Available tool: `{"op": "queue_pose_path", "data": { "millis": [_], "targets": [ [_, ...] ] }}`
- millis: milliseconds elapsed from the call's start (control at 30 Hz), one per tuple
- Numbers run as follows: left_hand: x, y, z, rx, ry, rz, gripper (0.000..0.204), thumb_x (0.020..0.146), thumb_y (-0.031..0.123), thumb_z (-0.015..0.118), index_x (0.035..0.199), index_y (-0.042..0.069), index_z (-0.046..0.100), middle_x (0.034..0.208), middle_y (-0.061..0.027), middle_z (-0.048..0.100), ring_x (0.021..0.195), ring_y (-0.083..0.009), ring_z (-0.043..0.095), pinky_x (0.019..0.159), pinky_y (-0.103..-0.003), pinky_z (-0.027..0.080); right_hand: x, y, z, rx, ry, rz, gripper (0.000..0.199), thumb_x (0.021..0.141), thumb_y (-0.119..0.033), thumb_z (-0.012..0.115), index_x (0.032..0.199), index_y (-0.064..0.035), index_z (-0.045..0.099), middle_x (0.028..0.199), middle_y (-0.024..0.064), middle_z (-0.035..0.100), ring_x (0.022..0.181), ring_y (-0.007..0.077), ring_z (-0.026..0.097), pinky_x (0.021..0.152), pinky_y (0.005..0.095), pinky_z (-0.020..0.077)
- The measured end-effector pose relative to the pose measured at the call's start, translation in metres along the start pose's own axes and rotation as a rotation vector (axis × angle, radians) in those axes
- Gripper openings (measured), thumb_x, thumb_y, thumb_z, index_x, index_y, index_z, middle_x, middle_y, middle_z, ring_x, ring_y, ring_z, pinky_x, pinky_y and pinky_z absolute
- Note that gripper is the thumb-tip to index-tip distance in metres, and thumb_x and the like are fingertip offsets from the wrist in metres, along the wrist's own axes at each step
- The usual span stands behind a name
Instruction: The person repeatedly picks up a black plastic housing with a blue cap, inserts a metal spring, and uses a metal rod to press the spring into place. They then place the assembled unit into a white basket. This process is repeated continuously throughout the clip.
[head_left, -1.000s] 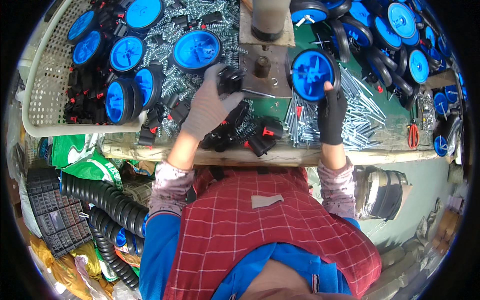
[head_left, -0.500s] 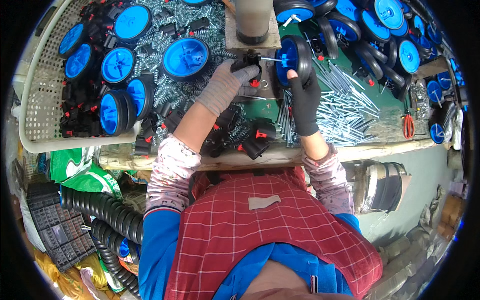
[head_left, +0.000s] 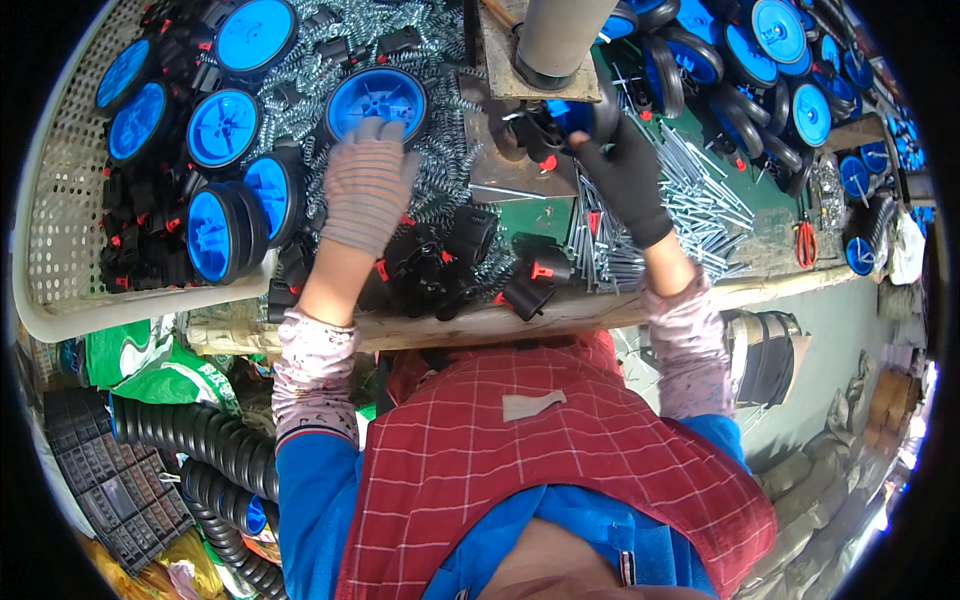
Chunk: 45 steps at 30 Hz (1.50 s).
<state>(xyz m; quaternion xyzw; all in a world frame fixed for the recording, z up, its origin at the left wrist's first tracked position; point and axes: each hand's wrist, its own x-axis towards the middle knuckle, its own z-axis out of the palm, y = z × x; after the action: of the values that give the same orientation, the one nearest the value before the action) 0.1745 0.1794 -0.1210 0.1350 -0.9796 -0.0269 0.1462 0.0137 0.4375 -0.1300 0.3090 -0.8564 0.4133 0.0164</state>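
Since half a second ago, the left hand [head_left: 368, 185] has let go of the wheel piece and moved away to the left. It now lies spread flat, in a grey striped glove, over the pile of metal springs [head_left: 430, 170], just below a blue wheel [head_left: 377, 100] that lies flat there. It grips nothing.

Over on the other side, the right hand [head_left: 625, 175], in a black glove, is closed around a black wheel with a blue middle [head_left: 578, 118]. It holds the wheel right under the grey round press post [head_left: 555, 40], on the brown plate [head_left: 520, 165].

Near the front edge of the surface [head_left: 600, 310], between the two arms, lie black plastic parts with small red tabs [head_left: 470, 262]. A heap of long silver pins [head_left: 680, 205] lies beside the right wrist. Red-handled scissors [head_left: 806, 243] lie farther right.

A white basket with holes [head_left: 60, 240] sits on the left, full of blue wheels with black tyres [head_left: 225, 225]. More blue wheels [head_left: 790, 60] are stacked at the top right.

Below the surface on the left is a green bag with white print [head_left: 150, 365]. Under it curl black ribbed hoses [head_left: 190, 440] beside a black crate [head_left: 95, 480].
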Motion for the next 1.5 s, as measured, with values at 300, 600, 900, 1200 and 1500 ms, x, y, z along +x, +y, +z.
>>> {"op": "queue_pose_path", "data": {
  "millis": [300,600,900,1200,1500],
  "targets": [
    [0.002,-0.027,-0.004,-0.010,0.305,0.087,0.036,0.078,0.027,0.076,0.102,0.007,0.059,0.099,-0.0107,0.061,0.095,-0.0324,0.062,0.090,-0.048,0.047,0.078,0.057,-0.088,-0.630,0.132,-0.419,0.036,0.096,-0.019,0.054,0.132,-0.0141,0.054,0.138,0.0064,0.052,0.124,0.0186,0.052,0.096,0.0410,0.0428],
    [-0.062,-0.001,-0.004,-0.172,0.374,-0.009,0.050,0.077,-0.007,0.063,0.126,0.004,0.059,0.124,-0.0314,0.057,0.110,-0.0491,0.058,0.098,-0.048,0.048,-0.006,0.001,0.082,-0.333,-0.444,-0.499,0.013,0.087,-0.012,0.064,0.098,-0.0067,0.066,0.091,0.0173,0.070,0.085,0.0366,0.069,0.072,0.0415,0.0549],
    [-0.073,0.041,0.012,-1.168,0.032,-0.332,0.048,0.098,0.024,0.058,0.132,-0.009,0.047,0.123,-0.0164,0.061,0.110,-0.0213,0.061,0.097,-0.033,0.051,-0.027,-0.030,-0.016,0.772,-0.330,0.099,0.062,0.087,0.004,0.067,0.142,-0.0099,0.041,0.096,0.0078,0.066,0.085,0.0148,0.066,0.076,0.0292,0.0537],
    [-0.059,0.061,-0.015,-1.315,-0.156,-0.256,0.048,0.101,0.030,0.055,0.131,-0.007,0.049,0.121,-0.0155,0.063,0.109,-0.0205,0.062,0.096,-0.032,0.050,-0.030,-0.064,-0.015,0.051,-0.495,-0.412,0.056,0.089,-0.017,0.073,0.137,-0.0010,0.048,0.116,0.0201,0.064,0.106,0.0327,0.066,0.092,0.0395,0.0518],
    [-0.050,0.060,-0.023,-1.555,-0.343,-0.249,0.058,0.097,0.043,0.061,0.134,-0.001,0.052,0.118,-0.0160,0.066,0.110,-0.0264,0.065,0.095,-0.037,0.051,-0.028,-0.035,-0.022,-0.320,-0.180,-0.911,0.079,0.068,-0.040,0.081,0.134,-0.0064,0.055,0.125,0.0127,0.064,0.117,0.0291,0.062,0.109,0.0521,0.0403]
  ]
}}
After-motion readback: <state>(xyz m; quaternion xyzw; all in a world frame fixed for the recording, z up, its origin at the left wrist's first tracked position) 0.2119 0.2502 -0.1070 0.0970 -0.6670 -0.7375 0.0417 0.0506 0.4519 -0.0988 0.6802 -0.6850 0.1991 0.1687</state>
